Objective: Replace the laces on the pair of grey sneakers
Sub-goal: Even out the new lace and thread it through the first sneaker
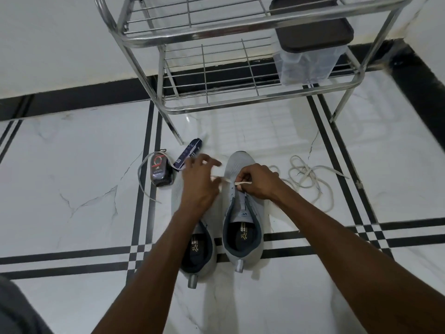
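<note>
- Down on the white marble floor [72,177] with its black inlay stripes, I've got the two grey sneakers side by side, toes pointing away from me, heels near.
- Right sneaker [243,213] is the one I'm working on. Its tongue and eyelets are bare apart from one cream lace [243,183] crossing at the far end of the eyelet row.
- My right hand [258,180] sits over that sneaker's far eyelets, fingers curled in, pinching the flat lace end between thumb and fingertips right at the shoe.
- My left hand [199,182] hovers over the left sneaker [198,251], covering its front half. Fingers are mostly spread and loose, with the other end of the same lace caught near the thumb side. It's blurry there, so I can't tell how tight that hold is.
- Off to the right of the shoes, a loose pile of off-white laces [310,179] lies tangled on the floor, not touching the sneakers.
- Left of the shoes there's a dark shoe polish bottle [160,171] lying flat with a pale lace looped around it, and just beside it a dark blue tube [189,153].
- Further back stands a steel shoe rack [240,68], with a clear plastic box [309,54] with a dark lid on its lower shelf, right side.
</note>
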`<state>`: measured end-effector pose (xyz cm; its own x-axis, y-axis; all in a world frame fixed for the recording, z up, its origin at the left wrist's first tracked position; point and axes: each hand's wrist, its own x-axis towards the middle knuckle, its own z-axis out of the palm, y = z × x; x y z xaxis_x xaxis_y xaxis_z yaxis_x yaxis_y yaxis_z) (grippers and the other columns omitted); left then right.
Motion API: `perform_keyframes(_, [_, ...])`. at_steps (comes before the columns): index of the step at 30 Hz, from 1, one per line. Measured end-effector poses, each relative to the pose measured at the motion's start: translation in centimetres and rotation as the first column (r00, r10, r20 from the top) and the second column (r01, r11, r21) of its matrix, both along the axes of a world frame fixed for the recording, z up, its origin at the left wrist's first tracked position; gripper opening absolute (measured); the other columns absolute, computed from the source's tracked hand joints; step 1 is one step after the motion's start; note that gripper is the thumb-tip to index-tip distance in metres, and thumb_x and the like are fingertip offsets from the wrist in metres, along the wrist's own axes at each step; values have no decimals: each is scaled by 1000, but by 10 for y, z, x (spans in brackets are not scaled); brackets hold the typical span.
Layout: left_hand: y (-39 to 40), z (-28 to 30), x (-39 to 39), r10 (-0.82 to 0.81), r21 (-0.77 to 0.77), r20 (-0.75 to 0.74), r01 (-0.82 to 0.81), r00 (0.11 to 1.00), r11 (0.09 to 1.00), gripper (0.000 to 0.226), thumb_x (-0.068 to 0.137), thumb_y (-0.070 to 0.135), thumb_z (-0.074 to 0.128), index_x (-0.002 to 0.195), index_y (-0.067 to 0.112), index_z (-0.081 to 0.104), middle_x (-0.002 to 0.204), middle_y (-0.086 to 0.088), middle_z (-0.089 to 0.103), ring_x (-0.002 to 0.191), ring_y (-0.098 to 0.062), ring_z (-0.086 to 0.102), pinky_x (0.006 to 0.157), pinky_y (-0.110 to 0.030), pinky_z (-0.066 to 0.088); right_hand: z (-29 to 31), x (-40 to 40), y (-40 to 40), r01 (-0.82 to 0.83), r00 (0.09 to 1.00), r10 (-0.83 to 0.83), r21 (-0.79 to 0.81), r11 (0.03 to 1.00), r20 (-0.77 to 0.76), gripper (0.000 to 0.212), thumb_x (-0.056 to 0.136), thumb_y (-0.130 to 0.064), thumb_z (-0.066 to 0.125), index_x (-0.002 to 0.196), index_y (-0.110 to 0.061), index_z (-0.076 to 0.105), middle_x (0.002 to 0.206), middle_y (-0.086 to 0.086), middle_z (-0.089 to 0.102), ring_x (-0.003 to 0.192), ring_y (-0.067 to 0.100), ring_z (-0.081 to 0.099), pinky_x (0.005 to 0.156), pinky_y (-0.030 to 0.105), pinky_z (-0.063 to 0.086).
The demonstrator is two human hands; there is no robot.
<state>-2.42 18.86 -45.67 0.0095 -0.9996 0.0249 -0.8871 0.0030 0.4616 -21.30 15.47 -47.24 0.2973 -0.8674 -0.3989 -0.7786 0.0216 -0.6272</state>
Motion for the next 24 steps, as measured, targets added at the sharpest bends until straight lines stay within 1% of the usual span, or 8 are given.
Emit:
perform_keyframes(4, [2, -19, -18, -64, 82, -4, 64, 998, 995, 10, 91, 21, 72, 98, 17, 75, 110, -3, 64, 108, -31, 50, 86, -41, 38, 4, -2, -1, 6, 1000, -6, -34, 999, 4, 13, 80, -27, 78, 86, -32, 69, 90, -16, 67, 100, 15, 64, 99, 49, 44])
perform_keyframes(7, [5, -28, -13, -31, 121, -59, 38, 998, 992, 7, 92, 18, 69, 89, 12, 70, 98, -8, 65, 99, -30, 54, 84, -43, 43, 2, -14, -3, -3, 1000, 2, -42, 999, -24, 16, 76, -38, 80, 79, -36, 65, 86, -19, 64, 100, 14, 64, 99, 53, 44])
perform_keyframes(10, [10, -28, -13, -25, 87, -214, 45, 977, 995, 8, 90, 9, 66, 83, 10, 65, 86, -8, 68, 85, -28, 62, 77, -40, 49, 5, -30, -7, 26, 998, -27, -27, 999, -55, 13, 85, -48, 71, 79, -36, 70, 89, -19, 68, 101, 14, 65, 98, 53, 45])
perform_keyframes(14, [10, -19, -16, 76, 153, -305, -30, 949, 988, 8, 97, 12, 57, 95, 4, 56, 81, -7, 64, 75, -21, 60, 65, -34, 42, 9, -41, -15, 18, 998, -17, 17, 1000, -66, 15, 88, -50, 65, 74, -45, 70, 93, -16, 72, 99, 16, 65, 98, 56, 46])
perform_keyframes(16, [10, -18, -16, 148, 192, -380, -79, 913, 978, 11, 100, 14, 52, 98, 4, 50, 84, -11, 67, 76, -23, 64, 66, -37, 49, 5, -41, -16, 19, 999, -18, 18, 1000, -44, 13, 82, -51, 67, 69, -47, 68, 91, -19, 71, 99, 15, 65, 97, 56, 46])
perform_keyframes(18, [11, -14, -16, 226, 249, -513, -109, 828, 962, 12, 104, 15, 46, 98, 4, 44, 94, -15, 72, 80, -17, 70, 65, -24, 53, 3, -38, -15, 21, 999, -21, 23, 999, -33, 11, 78, -50, 70, 69, -45, 68, 90, -19, 71, 98, 14, 65, 97, 55, 47])
perform_keyframes(20, [11, -10, -14, 257, 290, -571, -101, 780, 952, 12, 107, 16, 40, 101, 6, 41, 99, -15, 73, 79, -11, 71, 60, -15, 48, 3, -35, -12, 27, 998, -26, 31, 999, -49, 13, 80, -47, 73, 70, -41, 68, 88, -18, 70, 99, 16, 65, 97, 55, 47])
perform_keyframes(24, [7, -12, -12, 208, 262, -493, -84, 844, 961, 11, 104, 16, 47, 108, 5, 47, 102, -10, 71, 87, -18, 72, 65, -21, 49, 3, -31, -10, 46, 996, -44, 34, 998, -77, 18, 82, -40, 76, 68, -37, 66, 82, -18, 66, 100, 19, 64, 98, 55, 47])
